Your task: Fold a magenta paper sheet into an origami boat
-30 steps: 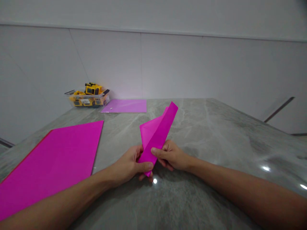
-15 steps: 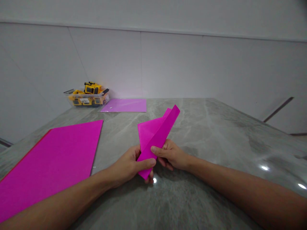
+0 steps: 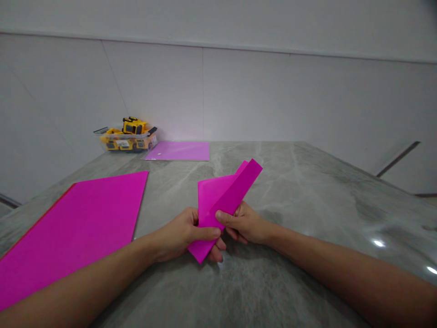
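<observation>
You hold with a narrow grip of your left hand (image 3: 194,233) and right hand (image 3: 246,223) the folded pink paper (image 3: 232,195) at twelve o'clock, where some folds seem already made, but what is left I cannot tell.

Folded paper (image 3: 235,193), mid-frame: vivid magenta, plain. Sheet (image 3: 85,223), lower left: same strong magenta, plain, thin red line along its left edge. Pad (image 3: 184,150), above centre-left: pale lilac, small whitish spot near its left end. Toys (image 3: 135,128), upper left: bright yellow with black parts. Their box (image 3: 128,135): clear, colourless; label (image 3: 123,143) white. Tabletop (image 3: 307,200), across the lower frame: grey, marbled, pale veins and darker smudges, white glints lower right. Wall (image 3: 256,95), upper frame: pale grey, thin darker lines. Strip (image 3: 398,159), right edge: dark grey.
</observation>
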A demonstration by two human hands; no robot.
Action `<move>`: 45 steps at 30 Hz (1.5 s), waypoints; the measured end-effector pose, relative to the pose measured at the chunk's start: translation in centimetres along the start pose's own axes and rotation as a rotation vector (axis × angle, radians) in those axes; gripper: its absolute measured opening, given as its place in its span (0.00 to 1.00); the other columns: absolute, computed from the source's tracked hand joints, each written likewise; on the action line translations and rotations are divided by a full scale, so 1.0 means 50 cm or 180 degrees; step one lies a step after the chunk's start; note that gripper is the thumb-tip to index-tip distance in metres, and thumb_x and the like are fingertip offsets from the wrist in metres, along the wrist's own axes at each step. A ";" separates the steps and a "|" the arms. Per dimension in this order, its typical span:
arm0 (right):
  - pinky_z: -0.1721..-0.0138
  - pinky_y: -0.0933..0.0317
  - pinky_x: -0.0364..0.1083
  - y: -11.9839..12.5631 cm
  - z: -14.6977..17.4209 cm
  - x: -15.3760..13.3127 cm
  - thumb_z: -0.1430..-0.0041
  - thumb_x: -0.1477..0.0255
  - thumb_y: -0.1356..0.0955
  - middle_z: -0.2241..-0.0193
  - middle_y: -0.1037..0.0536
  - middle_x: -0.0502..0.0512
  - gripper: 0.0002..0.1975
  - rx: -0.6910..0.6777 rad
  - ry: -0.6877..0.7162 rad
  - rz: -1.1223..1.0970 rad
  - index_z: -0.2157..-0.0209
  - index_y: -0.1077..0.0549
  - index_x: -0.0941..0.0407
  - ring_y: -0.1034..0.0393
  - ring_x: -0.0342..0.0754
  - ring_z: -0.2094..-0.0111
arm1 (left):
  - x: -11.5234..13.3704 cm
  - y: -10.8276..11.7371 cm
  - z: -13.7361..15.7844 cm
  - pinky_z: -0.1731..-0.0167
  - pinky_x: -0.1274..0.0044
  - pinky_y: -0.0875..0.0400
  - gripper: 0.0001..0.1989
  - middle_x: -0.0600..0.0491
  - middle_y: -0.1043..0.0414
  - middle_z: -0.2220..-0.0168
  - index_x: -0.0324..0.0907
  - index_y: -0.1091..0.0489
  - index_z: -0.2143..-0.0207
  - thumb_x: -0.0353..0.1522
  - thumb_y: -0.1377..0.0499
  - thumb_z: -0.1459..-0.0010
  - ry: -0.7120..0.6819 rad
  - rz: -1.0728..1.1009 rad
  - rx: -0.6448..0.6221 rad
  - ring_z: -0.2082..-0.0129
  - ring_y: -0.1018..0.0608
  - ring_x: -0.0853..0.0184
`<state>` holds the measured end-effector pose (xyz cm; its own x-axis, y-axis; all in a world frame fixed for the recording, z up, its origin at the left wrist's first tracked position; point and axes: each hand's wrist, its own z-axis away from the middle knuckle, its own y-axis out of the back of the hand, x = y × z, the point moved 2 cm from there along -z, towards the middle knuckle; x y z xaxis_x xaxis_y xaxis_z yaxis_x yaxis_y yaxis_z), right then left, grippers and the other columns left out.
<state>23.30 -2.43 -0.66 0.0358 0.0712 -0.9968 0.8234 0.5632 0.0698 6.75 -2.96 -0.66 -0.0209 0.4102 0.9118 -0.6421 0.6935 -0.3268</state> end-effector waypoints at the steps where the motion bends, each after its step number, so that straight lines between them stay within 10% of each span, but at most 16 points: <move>1: 0.93 0.58 0.36 0.000 0.000 0.001 0.48 0.44 0.34 0.93 0.41 0.43 0.31 -0.0025 -0.0015 0.0014 0.87 0.38 0.57 0.52 0.34 0.93 | 0.000 0.000 0.000 0.78 0.83 0.28 0.12 0.49 0.20 0.71 0.36 0.23 0.62 0.34 0.34 0.47 0.0014 0.0041 0.0004 0.76 0.19 0.69; 45: 0.90 0.63 0.40 0.020 0.015 0.008 0.49 0.46 0.32 0.96 0.45 0.43 0.33 -0.0042 0.0041 -0.0306 0.91 0.42 0.55 0.54 0.35 0.93 | 0.011 0.013 0.016 0.84 0.82 0.30 0.09 0.48 0.21 0.78 0.35 0.25 0.72 0.33 0.33 0.53 0.0467 -0.0077 -0.0285 0.85 0.22 0.67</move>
<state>24.56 -2.43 -1.02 -0.0505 0.0270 -0.9984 0.8151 0.5787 -0.0255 5.71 -2.76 -0.18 0.1100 0.4702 0.8757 -0.5701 0.7515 -0.3319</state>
